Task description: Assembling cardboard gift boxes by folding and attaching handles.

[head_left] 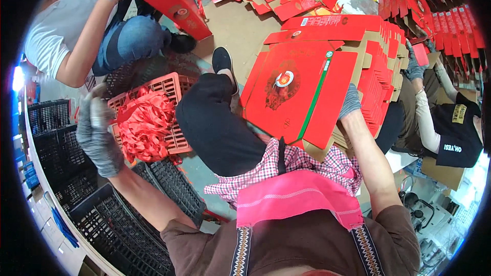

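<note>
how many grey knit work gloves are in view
3: one on the left hand raised beside the pink plastic crate of red ribbons, one on the right hand gripping the flat red cardboard box, one on a co-worker's hand at right. Others may be hidden.

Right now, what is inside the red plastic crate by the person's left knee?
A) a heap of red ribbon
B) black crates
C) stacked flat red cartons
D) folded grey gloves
A: the red crate is filled with a loose tangle of red ribbon, and the gloved left hand is raised right beside it, while the right hand rests at the edge of the flat red carton.
</note>
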Demonstrator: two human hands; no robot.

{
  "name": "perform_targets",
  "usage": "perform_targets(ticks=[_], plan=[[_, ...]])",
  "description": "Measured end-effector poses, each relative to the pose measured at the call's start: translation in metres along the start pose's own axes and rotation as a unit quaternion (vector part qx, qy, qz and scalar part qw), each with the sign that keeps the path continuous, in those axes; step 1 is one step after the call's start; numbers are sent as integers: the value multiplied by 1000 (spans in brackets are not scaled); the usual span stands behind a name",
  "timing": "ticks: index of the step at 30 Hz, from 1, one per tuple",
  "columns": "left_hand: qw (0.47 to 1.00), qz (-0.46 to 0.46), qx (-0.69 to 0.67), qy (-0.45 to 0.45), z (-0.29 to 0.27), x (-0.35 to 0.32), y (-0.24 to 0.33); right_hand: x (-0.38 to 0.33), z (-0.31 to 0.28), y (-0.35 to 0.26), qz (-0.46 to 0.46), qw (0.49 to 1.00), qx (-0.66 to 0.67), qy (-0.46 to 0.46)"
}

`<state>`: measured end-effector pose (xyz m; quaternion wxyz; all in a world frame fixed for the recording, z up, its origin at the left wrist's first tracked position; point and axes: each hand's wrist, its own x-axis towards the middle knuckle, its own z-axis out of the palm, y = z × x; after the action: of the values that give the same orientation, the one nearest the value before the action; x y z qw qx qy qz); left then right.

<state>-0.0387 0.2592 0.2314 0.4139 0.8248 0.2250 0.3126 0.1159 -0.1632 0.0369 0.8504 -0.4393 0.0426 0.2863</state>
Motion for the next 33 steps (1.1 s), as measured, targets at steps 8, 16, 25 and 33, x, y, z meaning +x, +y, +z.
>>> perform_targets(ticks=[8,16,25,33], plan=[[916,86,16,-391,207,-81,8,-3,36,20,47,981,151,110],[853,86,159,-490,300,-110,-25,-9,28,27,-21,978,192,78],[853,62,153,-495,309,-95,-19,-13,36,30,-8,989,-113,92],[800,185,274,-501,304,-82,2,-14,42,29,-5,995,-73,70]])
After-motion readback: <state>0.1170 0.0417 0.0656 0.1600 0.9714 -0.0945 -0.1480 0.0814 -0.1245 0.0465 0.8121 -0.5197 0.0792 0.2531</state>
